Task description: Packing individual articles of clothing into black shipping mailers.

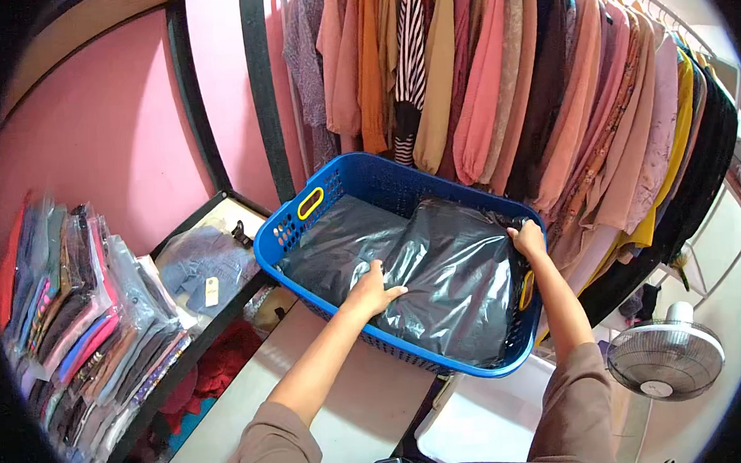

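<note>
A blue plastic laundry basket (444, 363) with yellow-edged handle holes stands in front of me. Inside lie two shiny black plastic packages, a left package (337, 237) and a right package (453, 286), side by side and partly overlapping. My left hand (370, 293) rests on the black plastic near where the two meet, thumb and fingers apart. At the basket's right side, my right hand (528, 240) is closed on the far right corner of the right package. Its fingertips are partly hidden by the hand itself.
Garments (480, 83) hang close together on a rail behind the basket. To the left, several plastic-wrapped folded clothes (81, 305) stand on a shelf beside a bagged denim garment (205, 269). A fan (666, 358) stands at the right, and a white table (311, 385) lies below.
</note>
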Demonstrator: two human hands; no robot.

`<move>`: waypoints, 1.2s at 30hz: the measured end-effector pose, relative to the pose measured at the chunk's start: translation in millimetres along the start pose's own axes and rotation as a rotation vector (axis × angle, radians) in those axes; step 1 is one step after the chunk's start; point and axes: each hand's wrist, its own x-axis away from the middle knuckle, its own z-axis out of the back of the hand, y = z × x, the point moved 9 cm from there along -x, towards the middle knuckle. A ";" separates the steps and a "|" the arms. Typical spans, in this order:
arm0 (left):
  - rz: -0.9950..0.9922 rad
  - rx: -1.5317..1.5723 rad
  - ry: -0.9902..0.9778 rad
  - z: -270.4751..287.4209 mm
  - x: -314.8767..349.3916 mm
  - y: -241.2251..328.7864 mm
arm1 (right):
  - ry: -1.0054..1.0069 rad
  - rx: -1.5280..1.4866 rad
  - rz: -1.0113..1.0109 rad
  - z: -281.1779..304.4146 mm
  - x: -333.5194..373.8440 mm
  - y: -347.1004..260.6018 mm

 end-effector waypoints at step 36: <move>-0.394 -0.265 0.387 27.0 185.7 -11.8 | -0.519 0.140 0.829 -42.0 219.0 -146.2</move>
